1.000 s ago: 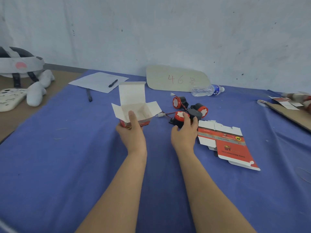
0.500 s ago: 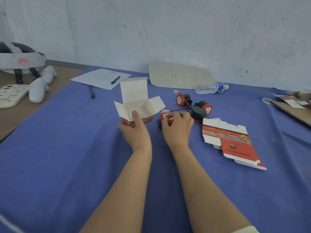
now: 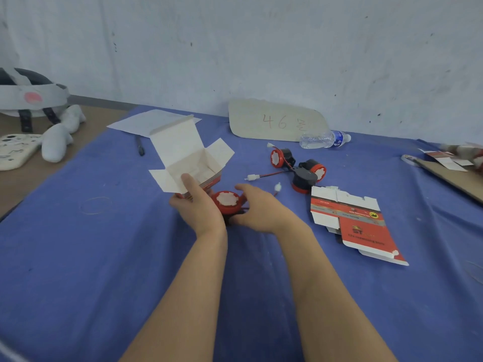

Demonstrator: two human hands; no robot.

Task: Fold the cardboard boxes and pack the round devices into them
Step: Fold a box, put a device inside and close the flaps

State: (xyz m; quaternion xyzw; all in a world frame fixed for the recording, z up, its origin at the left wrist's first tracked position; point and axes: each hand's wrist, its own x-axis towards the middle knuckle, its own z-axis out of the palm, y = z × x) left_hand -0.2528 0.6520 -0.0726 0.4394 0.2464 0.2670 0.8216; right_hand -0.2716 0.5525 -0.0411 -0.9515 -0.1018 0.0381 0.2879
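My left hand (image 3: pixel 198 205) grips a folded red-and-white cardboard box (image 3: pixel 190 163) by its near side, lifted and tilted, with its lid and side flaps open. My right hand (image 3: pixel 258 207) holds a round red-and-black device (image 3: pixel 226 202) with a white face, just right of the box and below its opening. Its wire ends in a white plug (image 3: pixel 277 188). Three more round devices (image 3: pixel 298 168) lie in a cluster farther right, with a wired plug (image 3: pixel 253 177) beside them. A flat unfolded box (image 3: pixel 352 220) lies at the right.
Blue cloth (image 3: pixel 104 257) covers the table. At the back lie a cardboard sign (image 3: pixel 277 121), a plastic bottle (image 3: pixel 321 138), a paper sheet (image 3: pixel 141 121) and a pen (image 3: pixel 139 146). A headset (image 3: pixel 26 97) and white controllers (image 3: pixel 57 137) sit left. Cardboard pieces (image 3: pixel 454 168) lie at the far right.
My right hand has carried one round device from the cluster leftward to the box. My left hand has lifted and tilted the open box toward it.
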